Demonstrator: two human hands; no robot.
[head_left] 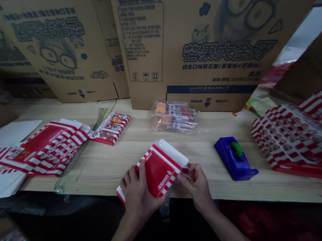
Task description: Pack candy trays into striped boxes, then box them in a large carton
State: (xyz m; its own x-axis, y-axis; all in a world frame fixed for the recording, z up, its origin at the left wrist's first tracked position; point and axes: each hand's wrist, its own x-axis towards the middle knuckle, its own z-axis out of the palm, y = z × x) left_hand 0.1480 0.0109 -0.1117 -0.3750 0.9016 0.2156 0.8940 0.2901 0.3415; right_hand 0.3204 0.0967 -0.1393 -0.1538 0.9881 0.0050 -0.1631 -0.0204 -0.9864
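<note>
I hold a flat red-and-white striped paper box blank (159, 169) over the near edge of the wooden table (140, 146). My left hand (137, 193) grips its lower left part, thumb on the red face. My right hand (195, 180) pinches its right edge, fingers closed on the flap. The blank tilts up toward the right.
A blue tape dispenser (234, 157) sits right of my hands. Stacks of striped blanks lie at the left (46, 149) and right (306, 134). A folded striped box (111, 129) and a clear pack of packets (174, 116) lie further back. Large cardboard cartons (196, 33) wall the back.
</note>
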